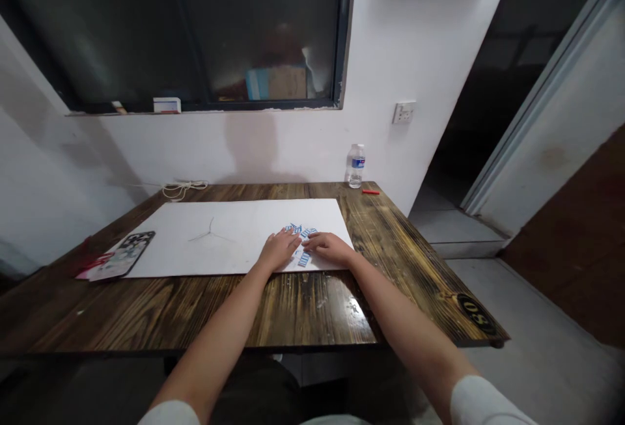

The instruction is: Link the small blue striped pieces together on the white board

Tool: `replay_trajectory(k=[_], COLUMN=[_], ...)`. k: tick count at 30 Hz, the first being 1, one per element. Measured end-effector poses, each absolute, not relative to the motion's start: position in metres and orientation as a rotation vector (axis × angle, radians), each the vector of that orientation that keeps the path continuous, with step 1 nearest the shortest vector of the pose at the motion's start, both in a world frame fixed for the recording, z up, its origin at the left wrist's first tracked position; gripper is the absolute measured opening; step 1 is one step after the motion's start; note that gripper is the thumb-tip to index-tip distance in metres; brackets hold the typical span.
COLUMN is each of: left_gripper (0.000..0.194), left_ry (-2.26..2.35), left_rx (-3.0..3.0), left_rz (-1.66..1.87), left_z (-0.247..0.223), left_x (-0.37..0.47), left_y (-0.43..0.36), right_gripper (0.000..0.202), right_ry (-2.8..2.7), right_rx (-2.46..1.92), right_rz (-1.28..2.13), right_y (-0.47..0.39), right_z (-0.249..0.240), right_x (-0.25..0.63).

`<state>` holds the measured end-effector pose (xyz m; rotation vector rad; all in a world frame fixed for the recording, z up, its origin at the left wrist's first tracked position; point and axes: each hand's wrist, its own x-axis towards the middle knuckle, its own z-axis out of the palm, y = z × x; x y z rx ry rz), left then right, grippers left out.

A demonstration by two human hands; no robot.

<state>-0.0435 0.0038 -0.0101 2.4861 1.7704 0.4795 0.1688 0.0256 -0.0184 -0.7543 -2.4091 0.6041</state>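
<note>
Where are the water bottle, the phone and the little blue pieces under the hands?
water bottle (356,166), head view, on its label.
phone (124,254), head view, middle of its patterned back.
blue pieces (301,233), head view, on the pieces showing between the left hand (279,250) and right hand (331,247).

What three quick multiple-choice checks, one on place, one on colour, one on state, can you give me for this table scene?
1. Where does the clear plastic water bottle stand?
A. far right of the wooden table, by the wall
B. on the white sheet
C. on the floor

2. What colour is the print on the small paper pieces?
A. green
B. blue
C. orange

3. How are the left hand and right hand placed?
A. raised in the air
B. holding the phone
C. flat on the pieces

Answers: 1 A, it stands at the table's back edge; 2 B, blue marks show on white; 3 C, both palms face down on the large white sheet.
</note>
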Motion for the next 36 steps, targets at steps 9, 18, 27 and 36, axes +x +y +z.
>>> replay_trajectory(k=[9,18,27,36], left_gripper=[0.035,0.034,0.037,0.036], left_ry=[1.024,0.921,1.177,1.524], left_rx=[2.427,2.403,2.608,2.526], left_rz=[0.493,0.284,0.368,0.613], left_z=[0.022,0.021,0.002,-0.013], left_x=[-0.054,-0.067,-0.069,-0.066], left_y=[-0.014,-0.013,-0.004,0.007], right_gripper=[0.039,0.045,0.036,0.027], right_ry=[-2.307,-2.609,-2.516,-2.502], right_rx=[-1.001,-1.04,-0.916,-0.724], right_rz=[0.373,0.388,0.541,0.846], right_y=[0.064,0.063,0.023,0.01], right_z=[-0.016,-0.033,-0.026,-0.01], right_x=[0.144,0.15,0.177,0.173])
